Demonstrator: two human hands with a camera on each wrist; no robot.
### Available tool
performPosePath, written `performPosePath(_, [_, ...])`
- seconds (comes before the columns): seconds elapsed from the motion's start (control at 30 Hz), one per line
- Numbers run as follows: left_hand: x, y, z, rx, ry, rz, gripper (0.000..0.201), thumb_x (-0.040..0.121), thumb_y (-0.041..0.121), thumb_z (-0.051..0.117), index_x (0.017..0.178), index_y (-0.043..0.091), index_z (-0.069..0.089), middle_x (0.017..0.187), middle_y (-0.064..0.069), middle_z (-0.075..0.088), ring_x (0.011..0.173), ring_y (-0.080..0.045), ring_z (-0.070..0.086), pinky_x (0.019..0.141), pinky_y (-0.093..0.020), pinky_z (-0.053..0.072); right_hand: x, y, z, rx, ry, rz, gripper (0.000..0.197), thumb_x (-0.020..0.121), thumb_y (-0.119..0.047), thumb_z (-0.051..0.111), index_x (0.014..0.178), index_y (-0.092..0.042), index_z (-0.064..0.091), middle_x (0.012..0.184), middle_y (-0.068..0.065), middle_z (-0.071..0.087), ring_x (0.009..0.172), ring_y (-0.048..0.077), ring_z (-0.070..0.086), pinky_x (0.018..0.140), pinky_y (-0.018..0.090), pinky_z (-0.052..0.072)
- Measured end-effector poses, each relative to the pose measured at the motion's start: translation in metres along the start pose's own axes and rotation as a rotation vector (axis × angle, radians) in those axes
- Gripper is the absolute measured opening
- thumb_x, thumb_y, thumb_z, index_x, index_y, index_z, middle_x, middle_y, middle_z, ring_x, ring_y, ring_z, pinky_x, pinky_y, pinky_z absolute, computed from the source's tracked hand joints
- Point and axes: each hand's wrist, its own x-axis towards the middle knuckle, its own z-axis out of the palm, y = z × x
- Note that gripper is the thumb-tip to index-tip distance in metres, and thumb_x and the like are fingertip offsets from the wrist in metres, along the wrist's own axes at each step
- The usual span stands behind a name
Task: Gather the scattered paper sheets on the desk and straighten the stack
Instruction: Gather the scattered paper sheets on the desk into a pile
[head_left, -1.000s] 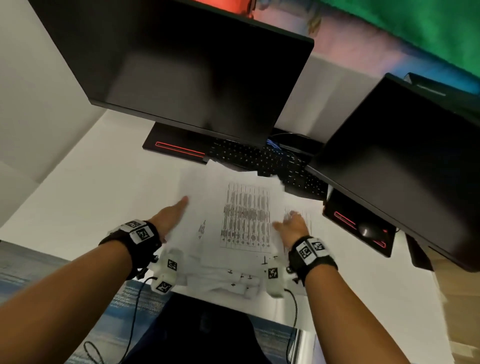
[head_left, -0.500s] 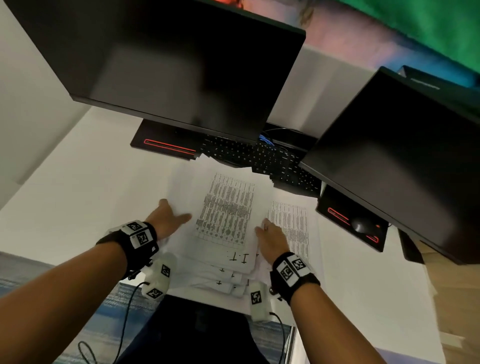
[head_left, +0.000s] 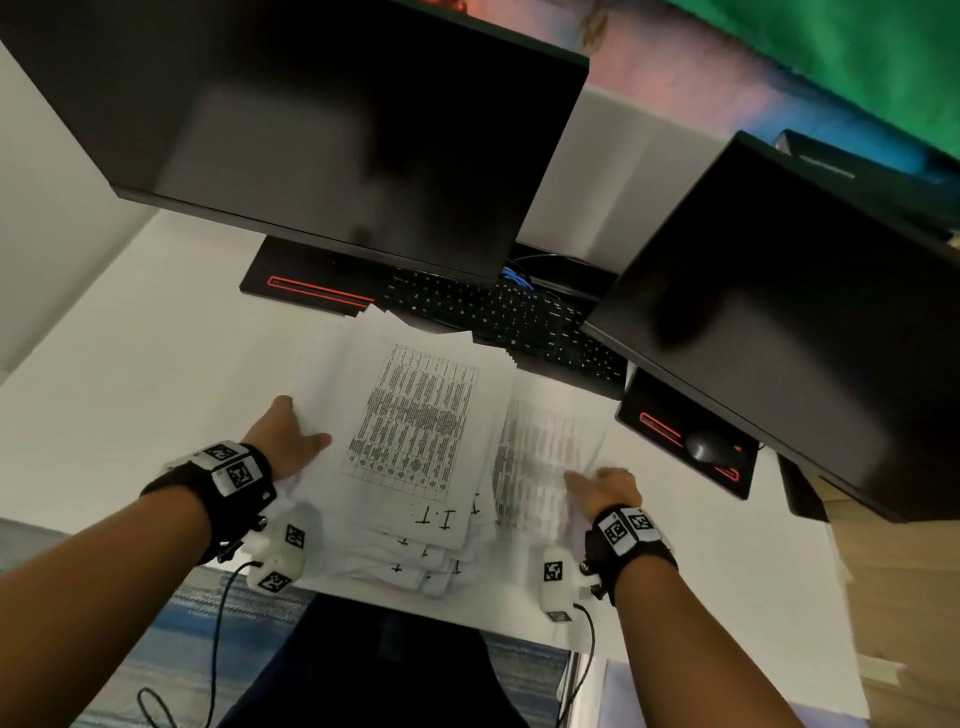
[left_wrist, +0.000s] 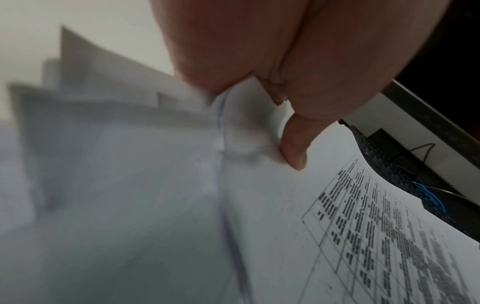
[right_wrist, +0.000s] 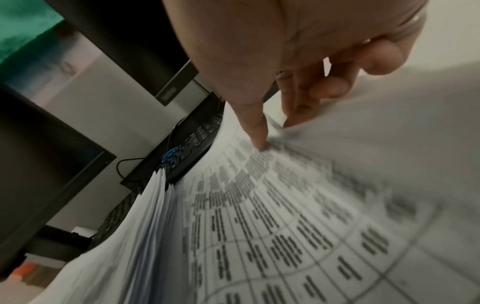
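Note:
An uneven stack of white paper sheets (head_left: 415, 415) lies on the white desk (head_left: 130, 364), its near corners fanned over the front edge. The top sheet carries a printed table. My left hand (head_left: 291, 434) holds the stack's left edge, thumb (left_wrist: 293, 148) on top, other fingers hidden. A loose printed sheet (head_left: 545, 447) lies just right of the stack, partly tucked under it. My right hand (head_left: 597, 480) pinches this sheet near its right edge, thumb (right_wrist: 258, 135) pressed on the print and the other fingers curled at the edge.
Two dark monitors (head_left: 332, 130) (head_left: 779, 312) hang over the back of the desk. A black keyboard (head_left: 493, 312) lies just beyond the stack's far edge. A mouse (head_left: 706, 447) sits on a black pad at the right. Bare desk lies to the left.
My right hand has left the stack's right side and moved right onto the loose printed sheet. The left hand stays at the stack's left edge.

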Motion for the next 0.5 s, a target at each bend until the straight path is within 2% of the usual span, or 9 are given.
performPosePath(0.07, [0.001, -0.005, -0.005, 0.002, 0.004, -0.018, 0.061, 0.089, 0.027, 0.073, 0.130, -0.005, 0.041, 0.120, -0.022, 0.058, 0.093, -0.028, 0.049, 0.079, -0.034, 0.038, -0.001, -0.001, 0.001, 0.004, -0.031, -0.023, 0.047, 0.086, -0.038, 0.071, 0.119, -0.005, 0.063, 0.124, 0.014, 0.067, 0.101, 0.030, 0.064, 0.094, 0.036, 0.052])
performPosePath(0.13, [0.001, -0.008, -0.007, -0.004, -0.008, -0.024, 0.060, 0.088, 0.027, 0.074, 0.129, -0.004, 0.042, 0.110, -0.016, 0.056, 0.092, -0.026, 0.047, 0.078, -0.034, 0.037, -0.008, -0.007, 0.004, 0.018, -0.027, -0.054, 0.033, 0.089, -0.031, 0.068, 0.110, -0.006, 0.066, 0.114, 0.014, 0.070, 0.095, 0.031, 0.066, 0.085, 0.033, 0.053])
performPosePath(0.23, [0.002, -0.010, -0.008, -0.013, -0.017, -0.025, 0.058, 0.087, 0.028, 0.074, 0.127, -0.001, 0.044, 0.107, -0.011, 0.054, 0.093, -0.026, 0.049, 0.079, -0.035, 0.039, -0.032, -0.029, -0.010, 0.091, 0.112, -0.189, 0.012, 0.094, -0.022, 0.062, 0.095, -0.011, 0.062, 0.097, 0.011, 0.069, 0.089, 0.030, 0.065, 0.073, 0.030, 0.049])
performPosePath(0.33, [0.001, -0.010, -0.008, -0.028, -0.027, -0.037, 0.057, 0.087, 0.028, 0.075, 0.126, 0.000, 0.044, 0.107, -0.010, 0.054, 0.094, -0.026, 0.051, 0.081, -0.034, 0.040, -0.070, -0.059, -0.057, 0.087, 0.394, -0.447, 0.009, 0.097, -0.022, 0.060, 0.093, -0.014, 0.060, 0.084, 0.003, 0.060, 0.079, 0.023, 0.057, 0.071, 0.028, 0.043])
performPosePath(0.4, [-0.002, -0.005, -0.006, -0.025, -0.027, -0.034, 0.059, 0.088, 0.028, 0.074, 0.128, 0.000, 0.042, 0.105, -0.008, 0.051, 0.100, -0.029, 0.055, 0.081, -0.033, 0.038, -0.092, -0.076, -0.093, 0.153, 0.558, -0.625, 0.011, 0.095, -0.025, 0.063, 0.091, -0.015, 0.063, 0.080, 0.000, 0.062, 0.075, 0.020, 0.058, 0.069, 0.028, 0.045])
performPosePath(0.47, [-0.006, 0.002, -0.002, -0.004, -0.034, -0.029, 0.056, 0.089, 0.030, 0.073, 0.125, 0.001, 0.041, 0.102, -0.008, 0.051, 0.102, -0.033, 0.059, 0.079, -0.032, 0.038, -0.102, -0.084, -0.115, 0.301, 0.559, -0.706, 0.012, 0.091, -0.025, 0.068, 0.086, -0.016, 0.064, 0.077, -0.002, 0.065, 0.071, 0.018, 0.063, 0.068, 0.028, 0.050])
performPosePath(0.5, [-0.008, 0.006, 0.001, 0.000, -0.043, -0.026, 0.053, 0.090, 0.031, 0.071, 0.121, 0.003, 0.040, 0.102, -0.009, 0.053, 0.096, -0.032, 0.060, 0.076, -0.033, 0.039, -0.103, -0.085, -0.117, 0.366, 0.520, -0.702, 0.013, 0.090, -0.025, 0.070, 0.084, -0.015, 0.065, 0.077, -0.002, 0.067, 0.069, 0.016, 0.065, 0.067, 0.028, 0.052])
